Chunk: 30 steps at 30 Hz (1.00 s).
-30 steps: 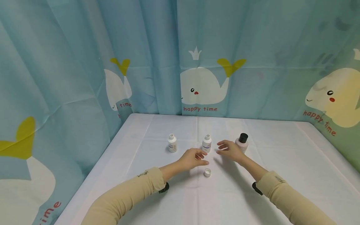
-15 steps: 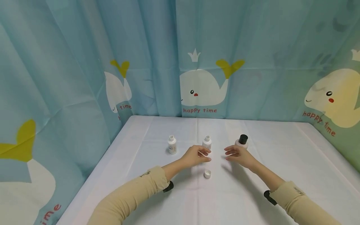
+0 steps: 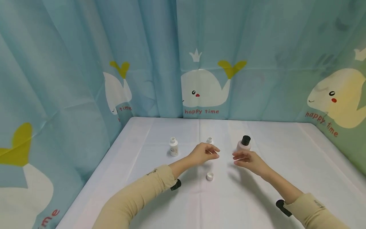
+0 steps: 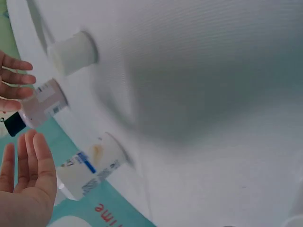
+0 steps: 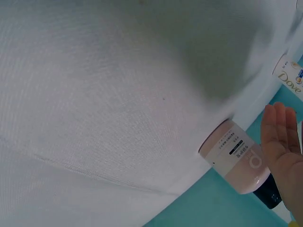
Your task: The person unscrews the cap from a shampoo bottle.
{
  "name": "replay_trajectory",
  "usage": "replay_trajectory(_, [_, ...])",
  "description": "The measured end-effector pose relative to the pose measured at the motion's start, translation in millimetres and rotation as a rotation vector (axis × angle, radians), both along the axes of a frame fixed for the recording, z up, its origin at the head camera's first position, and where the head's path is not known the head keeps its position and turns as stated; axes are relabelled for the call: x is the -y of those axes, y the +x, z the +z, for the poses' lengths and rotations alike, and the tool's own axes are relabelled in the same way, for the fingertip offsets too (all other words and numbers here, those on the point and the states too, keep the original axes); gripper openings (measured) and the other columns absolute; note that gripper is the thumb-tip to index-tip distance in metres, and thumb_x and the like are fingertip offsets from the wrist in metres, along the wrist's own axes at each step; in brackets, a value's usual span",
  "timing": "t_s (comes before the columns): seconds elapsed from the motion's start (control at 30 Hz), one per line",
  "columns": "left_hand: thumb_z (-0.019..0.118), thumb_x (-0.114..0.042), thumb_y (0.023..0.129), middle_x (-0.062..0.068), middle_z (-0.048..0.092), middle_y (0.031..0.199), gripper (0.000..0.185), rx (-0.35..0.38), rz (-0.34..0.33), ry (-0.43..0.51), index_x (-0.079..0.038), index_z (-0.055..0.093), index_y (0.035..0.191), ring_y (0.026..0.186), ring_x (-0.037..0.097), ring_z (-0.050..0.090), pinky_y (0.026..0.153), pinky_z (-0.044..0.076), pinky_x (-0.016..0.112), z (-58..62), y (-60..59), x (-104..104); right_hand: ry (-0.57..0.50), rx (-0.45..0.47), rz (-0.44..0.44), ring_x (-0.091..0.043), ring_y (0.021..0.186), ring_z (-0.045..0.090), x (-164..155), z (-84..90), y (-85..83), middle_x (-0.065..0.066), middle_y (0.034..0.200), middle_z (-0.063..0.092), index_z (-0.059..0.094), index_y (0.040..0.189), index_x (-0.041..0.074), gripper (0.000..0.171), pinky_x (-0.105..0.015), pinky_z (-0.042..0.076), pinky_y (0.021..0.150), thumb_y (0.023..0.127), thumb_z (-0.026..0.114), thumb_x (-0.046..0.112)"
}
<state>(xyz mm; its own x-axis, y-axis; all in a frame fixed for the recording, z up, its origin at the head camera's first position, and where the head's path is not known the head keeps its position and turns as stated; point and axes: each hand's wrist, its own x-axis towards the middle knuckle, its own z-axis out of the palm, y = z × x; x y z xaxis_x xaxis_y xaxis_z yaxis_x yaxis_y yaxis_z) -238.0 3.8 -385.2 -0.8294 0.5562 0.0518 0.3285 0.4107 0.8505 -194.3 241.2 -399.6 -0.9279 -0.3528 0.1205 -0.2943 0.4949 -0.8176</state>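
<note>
Two hands over three bottles on the desk (image 3: 160,203).

Left hand (image 3: 203,153) has advanced onto the middle uncapped bottle (image 3: 209,140), fingers straight beside it, not gripping; its white cap (image 3: 210,176) lies nearer the person. Right hand (image 3: 248,160) has shifted from that bottle to just before the black-capped pink bottle (image 3: 244,144), fingers relaxed, empty. Right wrist view alone shows a "Dove" label (image 5: 289,79).
</note>
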Motion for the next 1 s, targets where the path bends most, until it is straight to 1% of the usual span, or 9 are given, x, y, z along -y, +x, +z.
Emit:
replay_trajectory(0.1, [0.068,-0.014,0.087,0.012,0.069,0.097,0.023,-0.015,-0.011,-0.001,-0.004,0.07,0.108,0.074,0.003,0.056,0.066,0.046,0.012,5.0,-1.4,-3,0.003,0.017,-0.017,0.0,0.09,0.06,0,1.7,-0.1,-0.027,0.108,0.063,0.056,0.116,-0.013,0.035,-0.014,0.051,0.077,0.089,0.064,0.008])
replay_trajectory(0.2, [0.068,-0.014,0.087,0.012,0.069,0.097,0.023,-0.031,-0.016,0.003,-0.004,0.069,0.108,0.076,0.005,0.059,0.067,0.047,0.012,8.9,-4.9,-7,0.012,0.032,-0.027,-0.005,0.091,0.062,-2,3.6,0.8,-0.026,0.108,0.063,0.055,0.116,-0.014,0.036,-0.015,0.051,0.077,0.089,0.064,0.009])
replay_trajectory(0.3, [0.068,-0.014,0.087,0.011,0.069,0.097,0.024,-0.037,-0.016,0.007,-0.004,0.069,0.109,0.077,0.006,0.06,0.067,0.047,0.012,10.6,-7.8,-12,0.008,0.057,-0.036,-0.005,0.09,0.063,-5,2.9,4.9,-0.027,0.109,0.063,0.054,0.117,-0.014,0.038,-0.015,0.052,0.077,0.089,0.064,0.009])
replay_trajectory(0.47, [0.068,-0.014,0.087,0.011,0.07,0.097,0.022,-0.031,-0.021,0.032,-0.006,0.07,0.107,0.075,0.007,0.061,0.065,0.048,0.013,15.6,-10.8,-23,0.005,0.037,-0.047,0.005,0.086,0.061,-9,1.7,13.5,-0.029,0.107,0.063,0.054,0.116,-0.015,0.037,-0.015,0.052,0.075,0.088,0.064,0.008])
replay_trajectory(0.73, [0.068,-0.014,0.087,0.01,0.071,0.098,0.024,-0.063,-0.032,0.02,-0.006,0.069,0.109,0.079,0.011,0.064,0.066,0.048,0.013,24.8,-14.6,-41,0.018,-0.004,-0.064,0.008,0.084,0.059,-14,1.0,21.6,-0.028,0.106,0.064,0.056,0.115,-0.014,0.036,-0.015,0.053,0.073,0.087,0.065,0.007])
replay_trajectory(0.87, [0.068,-0.015,0.087,0.007,0.071,0.098,0.025,-0.069,-0.016,0.002,-0.008,0.068,0.111,0.082,0.01,0.065,0.068,0.049,0.013,29.6,-17.4,-49,0.031,-0.027,-0.123,0.009,0.084,0.058,-14,1.9,23.0,-0.026,0.106,0.065,0.059,0.113,-0.01,0.034,-0.015,0.052,0.073,0.087,0.066,0.01])
replay_trajectory(1.0, [0.067,-0.018,0.088,0.005,0.07,0.1,0.026,-0.094,-0.017,-0.022,-0.01,0.068,0.113,0.086,0.009,0.065,0.069,0.049,0.012,33.2,-20.8,-56,0.052,-0.042,-0.195,0.01,0.082,0.058,-15,3.0,22.4,-0.023,0.105,0.067,0.061,0.111,-0.007,0.031,-0.015,0.051,0.072,0.089,0.065,0.013])
